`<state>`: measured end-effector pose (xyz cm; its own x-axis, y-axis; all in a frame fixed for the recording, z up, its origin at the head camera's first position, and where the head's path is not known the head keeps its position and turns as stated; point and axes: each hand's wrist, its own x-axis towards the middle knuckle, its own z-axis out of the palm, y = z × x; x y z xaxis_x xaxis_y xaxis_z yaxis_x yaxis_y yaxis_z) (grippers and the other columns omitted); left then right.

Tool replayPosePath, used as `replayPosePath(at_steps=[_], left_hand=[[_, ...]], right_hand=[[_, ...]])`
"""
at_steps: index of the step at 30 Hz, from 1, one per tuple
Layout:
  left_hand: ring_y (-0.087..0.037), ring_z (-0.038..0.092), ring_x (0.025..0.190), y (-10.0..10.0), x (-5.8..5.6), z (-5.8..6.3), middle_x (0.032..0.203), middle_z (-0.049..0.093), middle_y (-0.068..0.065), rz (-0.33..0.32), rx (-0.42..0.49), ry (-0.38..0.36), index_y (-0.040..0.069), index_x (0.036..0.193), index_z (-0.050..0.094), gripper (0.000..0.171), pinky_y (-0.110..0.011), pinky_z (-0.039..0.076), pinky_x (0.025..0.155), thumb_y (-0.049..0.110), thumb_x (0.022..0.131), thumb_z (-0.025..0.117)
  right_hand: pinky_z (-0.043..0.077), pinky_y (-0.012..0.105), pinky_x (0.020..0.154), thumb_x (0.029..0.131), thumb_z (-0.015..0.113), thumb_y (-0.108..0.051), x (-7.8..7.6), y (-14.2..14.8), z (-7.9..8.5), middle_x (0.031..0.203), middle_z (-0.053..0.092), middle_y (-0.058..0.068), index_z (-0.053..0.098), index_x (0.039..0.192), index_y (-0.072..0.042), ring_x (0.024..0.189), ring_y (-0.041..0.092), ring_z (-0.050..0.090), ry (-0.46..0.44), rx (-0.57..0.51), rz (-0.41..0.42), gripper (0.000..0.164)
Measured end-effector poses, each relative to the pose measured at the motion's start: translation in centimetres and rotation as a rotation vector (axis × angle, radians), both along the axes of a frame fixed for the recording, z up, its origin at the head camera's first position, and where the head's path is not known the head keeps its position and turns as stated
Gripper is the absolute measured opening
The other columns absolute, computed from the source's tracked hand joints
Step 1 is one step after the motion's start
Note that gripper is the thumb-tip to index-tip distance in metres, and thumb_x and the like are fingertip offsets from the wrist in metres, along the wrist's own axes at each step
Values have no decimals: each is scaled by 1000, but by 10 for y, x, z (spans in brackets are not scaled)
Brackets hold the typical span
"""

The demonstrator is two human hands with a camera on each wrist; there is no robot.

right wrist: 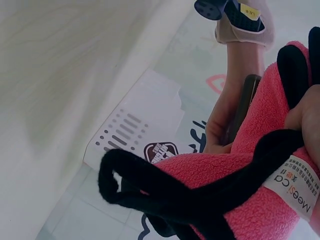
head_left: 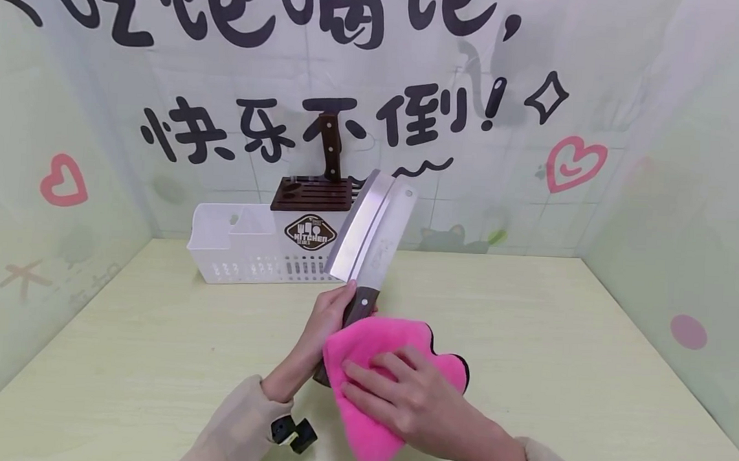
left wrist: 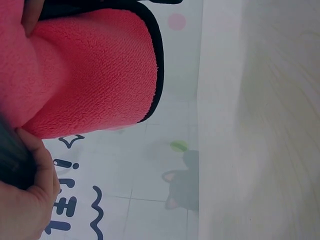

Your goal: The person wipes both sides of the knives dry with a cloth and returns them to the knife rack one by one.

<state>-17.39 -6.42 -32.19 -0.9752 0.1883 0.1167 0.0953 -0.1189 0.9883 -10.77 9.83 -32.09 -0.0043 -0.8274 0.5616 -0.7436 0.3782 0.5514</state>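
My left hand grips the dark handle of a cleaver, its fingers wrapped around it. The cleaver's broad blade points up and away, tilted a little right. Over the lower handle lies a pink towel with black edging. My right hand holds this towel, fingers spread across its top; in the right wrist view the thumb lies on its other side, near a white label. In the left wrist view the left hand is around the handle, beside the towel.
A white perforated plastic rack stands at the back of the table against the wall. Its brown slotted top carries another knife, dark handle upward. Pale wooden tabletop extends around the hands, with printed walls on three sides.
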Motion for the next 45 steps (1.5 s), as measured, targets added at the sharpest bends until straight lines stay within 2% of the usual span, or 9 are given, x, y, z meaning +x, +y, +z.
replayPosePath(at_steps=[3, 10, 20, 24, 30, 40, 45], left_hand=[[-9, 55, 62, 0, 1, 1, 72, 59, -5, -2, 6, 9, -15, 100, 55, 43, -20, 46, 59, 21, 98, 31], [-10, 54, 60, -2, 2, 2, 71, 57, -5, -38, -13, 22, -14, 98, 54, 46, -21, 46, 58, 25, 99, 30], [-10, 55, 63, -3, 3, 3, 71, 57, -4, -82, -46, 4, -13, 97, 55, 47, -21, 46, 59, 26, 99, 29], [-10, 54, 62, -3, 3, 4, 71, 56, -4, -111, -35, -7, -14, 97, 53, 50, -21, 45, 58, 28, 99, 27], [-10, 54, 68, -4, 3, 4, 79, 57, -4, -145, -40, -23, -13, 105, 52, 48, -21, 46, 61, 28, 99, 27], [-8, 50, 58, -5, 3, 1, 68, 52, -1, -104, -110, -47, -12, 98, 54, 47, -21, 42, 55, 28, 98, 29], [-8, 51, 64, -5, 4, 1, 72, 53, -1, -140, -118, -32, -12, 104, 54, 49, -22, 44, 59, 29, 98, 29]], right_hand=[[46, 27, 70, 92, 34, -9, 2, -2, 0, 109, 63, 0, 65, 108, -17, 84, 16, 57, 38, 32, 14, 35], [47, 29, 72, 92, 31, -13, 9, -3, 0, 114, 60, 0, 63, 111, -19, 89, 16, 58, 43, 137, -15, 38], [47, 30, 73, 92, 29, -9, 11, -1, -2, 115, 59, 0, 64, 111, -19, 91, 16, 57, 79, 201, -34, 41], [47, 30, 74, 92, 28, -8, 10, 1, -3, 116, 59, 0, 64, 111, -20, 91, 16, 56, 88, 203, -39, 42], [47, 30, 74, 92, 29, -4, 6, 4, -3, 115, 59, -2, 65, 108, -20, 91, 14, 56, 100, 184, -41, 43], [47, 32, 73, 93, 28, -3, -6, 11, 0, 112, 61, -1, 66, 105, -18, 91, 18, 56, 125, 115, -52, 43], [47, 33, 73, 92, 29, -3, -11, 15, 1, 111, 61, 0, 66, 106, -17, 91, 18, 57, 123, 85, -48, 42]])
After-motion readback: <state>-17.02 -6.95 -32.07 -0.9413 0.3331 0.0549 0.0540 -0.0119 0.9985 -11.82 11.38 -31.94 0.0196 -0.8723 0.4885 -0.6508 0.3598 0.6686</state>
